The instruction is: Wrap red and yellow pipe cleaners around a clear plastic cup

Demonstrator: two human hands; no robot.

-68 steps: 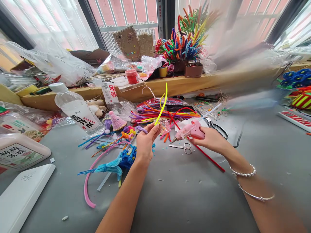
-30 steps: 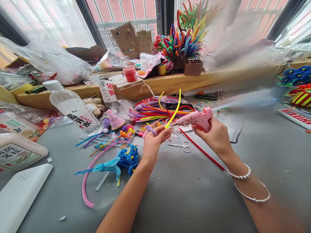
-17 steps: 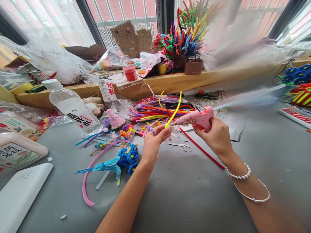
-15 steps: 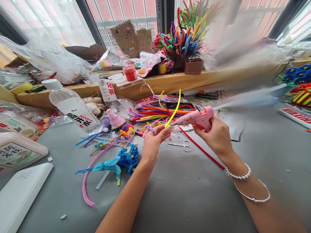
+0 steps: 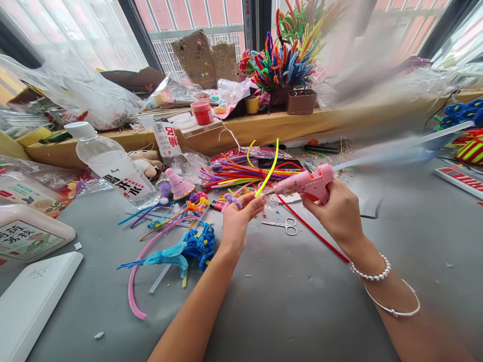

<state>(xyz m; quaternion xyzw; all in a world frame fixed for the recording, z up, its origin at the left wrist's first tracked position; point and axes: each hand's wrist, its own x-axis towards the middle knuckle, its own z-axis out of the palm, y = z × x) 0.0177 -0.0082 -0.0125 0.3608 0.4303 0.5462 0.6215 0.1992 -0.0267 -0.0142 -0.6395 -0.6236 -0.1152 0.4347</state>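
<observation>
My left hand (image 5: 237, 221) pinches the lower end of a yellow pipe cleaner (image 5: 270, 168) that rises up and to the right above the grey table (image 5: 287, 301). My right hand (image 5: 337, 208) grips a pink glue gun (image 5: 305, 183) held level, its nozzle pointing left at the pinched end of the pipe cleaner. A clear glue stick (image 5: 400, 146) juts out of the gun's back toward the right. Both hands hover just above the table, close together.
Small scissors (image 5: 283, 226) and a long red pipe cleaner (image 5: 313, 231) lie under the hands. A pile of coloured pipe cleaners (image 5: 241, 173) lies behind, blue and pink craft pieces (image 5: 177, 251) and a water bottle (image 5: 113, 168) to the left. The cluttered sill (image 5: 264, 128) runs along the back.
My right hand lifted the glue gun from pointing down at the table to level, nozzle at the yellow pipe cleaner. My left hand shifted slightly right and the pipe cleaner tilted rightward.
</observation>
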